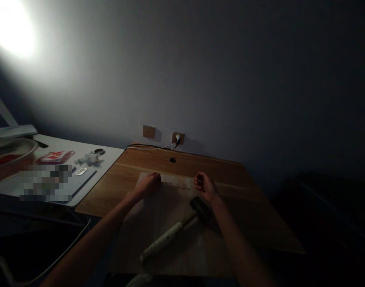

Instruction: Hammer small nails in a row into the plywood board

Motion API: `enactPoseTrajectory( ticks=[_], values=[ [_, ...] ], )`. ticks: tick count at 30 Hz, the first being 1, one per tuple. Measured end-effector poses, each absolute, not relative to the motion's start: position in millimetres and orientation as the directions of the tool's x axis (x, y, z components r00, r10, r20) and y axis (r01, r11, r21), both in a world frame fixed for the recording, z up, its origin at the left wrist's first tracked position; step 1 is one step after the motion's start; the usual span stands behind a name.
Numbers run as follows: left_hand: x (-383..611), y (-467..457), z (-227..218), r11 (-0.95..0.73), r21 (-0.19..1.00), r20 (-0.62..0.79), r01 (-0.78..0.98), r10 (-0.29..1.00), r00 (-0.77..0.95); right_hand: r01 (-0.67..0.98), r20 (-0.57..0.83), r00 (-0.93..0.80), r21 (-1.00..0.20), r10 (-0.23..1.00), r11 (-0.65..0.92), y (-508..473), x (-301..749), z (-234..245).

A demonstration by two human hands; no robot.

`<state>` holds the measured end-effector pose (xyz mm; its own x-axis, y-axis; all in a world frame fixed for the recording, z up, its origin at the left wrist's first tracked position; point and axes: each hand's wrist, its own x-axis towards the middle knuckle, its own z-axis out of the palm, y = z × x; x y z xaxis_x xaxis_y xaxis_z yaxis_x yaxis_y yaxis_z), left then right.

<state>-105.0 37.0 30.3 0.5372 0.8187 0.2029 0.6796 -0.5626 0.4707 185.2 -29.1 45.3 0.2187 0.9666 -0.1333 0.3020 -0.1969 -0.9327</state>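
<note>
A pale wooden board [152, 215] lies on the brown table, with several small nails [177, 185] standing in a row near its far edge. At the left end of that row my left hand [150, 184] rests on the board, fingers pinched together; whatever they hold is hidden. Beyond the row's right end, my right hand [206, 187] is raised with its fingers curled in. A small bright glint shows at its fingertips, too small to name. Between my forearms a hammer [167, 236] lies slantwise on the board, its dark head just below my right hand.
On the left, a white table [110, 155] carries a clear bowl [29, 149], a red-and-white packet [56, 156], crumpled plastic [90, 159] and a laptop-like grey slab [80, 185]. A cable [152, 148] runs along the wall to a socket [178, 138]. Light is dim on the right.
</note>
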Motion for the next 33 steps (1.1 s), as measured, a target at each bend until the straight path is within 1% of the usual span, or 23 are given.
enactPoseTrajectory(
  ticks=[3,5,6,7,8,9,10,11,12,13,15,18,19,20,21,22,24,25,26,28,30,33],
  values=[
    [-100,33,36,-0.568,0.377,0.178,0.732,0.820,0.545,0.360,-0.144,0.196,-0.910,0.970,-0.208,-27,179,44],
    [-95,33,38,-0.561,0.366,0.178,0.743,0.825,0.536,0.442,-0.144,0.179,-0.872,0.973,-0.211,-26,173,44],
    [-93,34,39,-0.551,0.391,0.189,0.737,0.832,0.521,0.495,-0.141,0.169,-0.844,0.976,-0.207,-25,171,45],
    [-91,35,40,-0.527,0.443,0.201,0.725,0.847,0.492,0.552,-0.135,0.158,-0.810,0.978,-0.201,-24,168,46],
    [-89,37,41,-0.482,0.531,0.200,0.697,0.871,0.450,0.609,-0.129,0.145,-0.770,0.981,-0.192,-24,165,46],
    [-88,39,42,-0.402,0.662,0.171,0.633,0.903,0.395,0.663,-0.125,0.132,-0.726,0.983,-0.181,-24,163,47],
    [-86,41,43,-0.291,0.800,0.113,0.525,0.932,0.345,0.712,-0.121,0.116,-0.682,0.986,-0.168,-24,160,48],
    [-86,43,44,-0.164,0.905,0.036,0.393,0.949,0.313,0.754,-0.120,0.099,-0.638,0.988,-0.154,-24,157,50],
    [-86,44,46,-0.047,0.962,-0.038,0.271,0.953,0.301,0.790,-0.121,0.082,-0.597,0.989,-0.139,-24,155,51],
    [-86,45,47,0.047,0.985,-0.098,0.166,0.946,0.310,0.820,-0.122,0.066,-0.560,0.990,-0.123,-24,152,52],
    [-89,45,50,0.171,0.985,-0.160,0.001,0.917,0.364,0.864,-0.125,0.035,-0.495,0.992,-0.093,-25,148,56],
    [-93,44,50,0.331,0.918,-0.206,-0.218,0.869,0.450,0.906,-0.122,-0.001,-0.420,0.993,-0.050,-27,143,60],
    [-94,43,48,0.360,0.900,-0.221,-0.247,0.863,0.453,0.916,-0.121,-0.011,-0.400,0.993,-0.038,-28,142,61],
    [-95,43,46,0.357,0.906,-0.231,-0.229,0.869,0.438,0.923,-0.121,-0.021,-0.383,0.992,-0.027,-29,141,63],
    [-95,42,44,0.322,0.930,-0.227,-0.175,0.881,0.414,0.929,-0.123,-0.030,-0.371,0.992,-0.018,-30,141,64],
    [-95,42,41,0.258,0.962,-0.205,-0.087,0.897,0.391,0.932,-0.125,-0.039,-0.363,0.991,-0.009,-30,141,65],
    [-95,42,36,0.042,0.987,-0.098,0.154,0.922,0.374,0.932,-0.131,-0.059,-0.362,0.990,0.008,-32,142,68],
    [-95,41,35,-0.083,0.955,-0.037,0.286,0.921,0.388,0.930,-0.134,-0.070,-0.368,0.988,0.016,-32,142,69],
    [-95,41,33,-0.196,0.892,0.012,0.407,0.911,0.413,0.926,-0.136,-0.082,-0.378,0.987,0.024,-32,143,71],
    [-94,39,32,-0.354,0.734,0.057,0.579,0.882,0.468,0.912,-0.137,-0.100,-0.408,0.985,0.036,-32,144,72],
    [-94,37,32,-0.436,0.610,0.063,0.661,0.859,0.508,0.887,-0.128,-0.114,-0.459,0.985,0.043,-30,144,72],
    [-92,34,35,-0.494,0.518,0.076,0.698,0.839,0.538,0.815,-0.086,-0.110,-0.578,0.990,0.041,-27,145,70]
  ],
)
